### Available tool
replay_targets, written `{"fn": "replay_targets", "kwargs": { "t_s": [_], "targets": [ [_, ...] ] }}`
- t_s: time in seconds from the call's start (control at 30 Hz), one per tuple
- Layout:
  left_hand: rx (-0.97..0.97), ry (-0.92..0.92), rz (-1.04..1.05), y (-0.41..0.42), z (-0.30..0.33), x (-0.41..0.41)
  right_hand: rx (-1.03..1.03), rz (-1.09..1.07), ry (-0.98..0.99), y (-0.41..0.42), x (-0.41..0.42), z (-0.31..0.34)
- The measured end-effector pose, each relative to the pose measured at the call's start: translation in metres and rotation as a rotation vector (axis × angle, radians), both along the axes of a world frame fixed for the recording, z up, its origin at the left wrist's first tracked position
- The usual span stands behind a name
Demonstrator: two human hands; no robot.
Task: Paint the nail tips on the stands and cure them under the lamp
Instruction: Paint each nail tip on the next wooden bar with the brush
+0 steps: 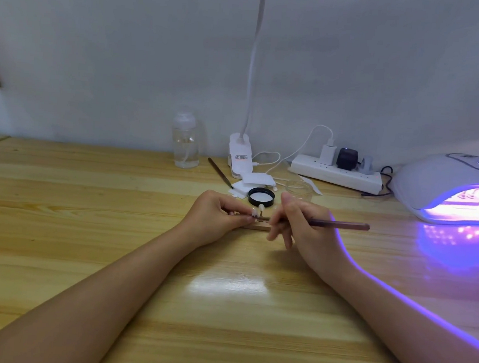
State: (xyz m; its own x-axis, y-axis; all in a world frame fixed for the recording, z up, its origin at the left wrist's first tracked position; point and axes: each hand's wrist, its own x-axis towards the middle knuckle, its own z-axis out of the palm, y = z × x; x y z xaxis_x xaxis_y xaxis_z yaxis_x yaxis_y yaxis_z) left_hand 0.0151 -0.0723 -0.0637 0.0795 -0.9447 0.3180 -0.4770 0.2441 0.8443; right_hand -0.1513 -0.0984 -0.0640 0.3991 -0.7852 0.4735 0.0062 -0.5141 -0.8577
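Right hand [295, 222] grips brush [340, 224] level; left hand [216, 216] pinches stand [258, 225].

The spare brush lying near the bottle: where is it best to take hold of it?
Pinch the spare brush at mid-handle, coming from above. It lies flat on the table, slanting from the bottle towards the white pads, so only its top and sides are free.

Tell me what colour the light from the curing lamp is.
Purple-violet, glowing from the curing lamp on the right; the head view shows it.
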Motion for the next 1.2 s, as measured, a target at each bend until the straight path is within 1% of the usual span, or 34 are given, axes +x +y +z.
{"fn": "replay_targets", "kwargs": {
  "t_s": [0.13,0.2,0.33,0.4,0.5,0.6,0.67,0.77,0.9,0.97,1.03,1.1,1.2],
  "targets": [
    [-0.008,0.019,-0.005,-0.0004,-0.0003,0.0,0.014,-0.029,-0.043,0.0002,-0.0011,0.0012],
    [-0.006,0.038,-0.012,-0.0007,-0.0006,0.0002,0.009,-0.046,-0.029,-0.0006,-0.0005,0.0017],
    [-0.018,0.018,-0.019,-0.0008,-0.0005,0.0,0.084,0.004,-0.062,0.0003,-0.0012,0.0031],
    [-0.018,0.036,-0.015,-0.0014,-0.0005,-0.0002,0.094,-0.017,-0.087,-0.0001,-0.002,0.0034],
    [-0.026,0.051,-0.023,-0.0015,-0.0005,-0.0004,0.098,-0.054,-0.059,-0.0022,-0.0012,0.0033],
    [-0.037,0.027,-0.029,-0.0008,0.0,0.0002,0.132,-0.014,-0.067,-0.0001,-0.001,0.0044],
    [-0.044,0.033,-0.029,0.0,0.0008,0.0005,0.113,-0.031,-0.092,0.0004,-0.0015,0.0043],
    [-0.055,0.039,-0.03,0.0019,0.0017,0.0003,0.046,-0.068,-0.074,-0.0003,-0.0008,0.0025],
    [-0.078,0.016,0.002,0.0023,0.0015,0.0002,0.065,-0.006,-0.058,0.0013,-0.0014,0.002],
    [-0.074,0.022,0.015,0.0018,0.0011,-0.0003,0.084,-0.013,-0.113,0.001,-0.0029,0.0017],
    [-0.046,0.049,-0.003,0.002,0.0011,-0.0008,0.061,-0.042,-0.136,-0.0003,-0.0031,0.0009],
    [-0.02,0.069,-0.012,0.0017,0.0011,-0.0012,0.035,-0.048,-0.086,-0.0001,-0.0016,0.0011],
    [-0.014,0.037,0.001,0.0018,0.0012,-0.0012,0.081,0.015,-0.068,0.0025,-0.0005,0.0025]
  ]
}}
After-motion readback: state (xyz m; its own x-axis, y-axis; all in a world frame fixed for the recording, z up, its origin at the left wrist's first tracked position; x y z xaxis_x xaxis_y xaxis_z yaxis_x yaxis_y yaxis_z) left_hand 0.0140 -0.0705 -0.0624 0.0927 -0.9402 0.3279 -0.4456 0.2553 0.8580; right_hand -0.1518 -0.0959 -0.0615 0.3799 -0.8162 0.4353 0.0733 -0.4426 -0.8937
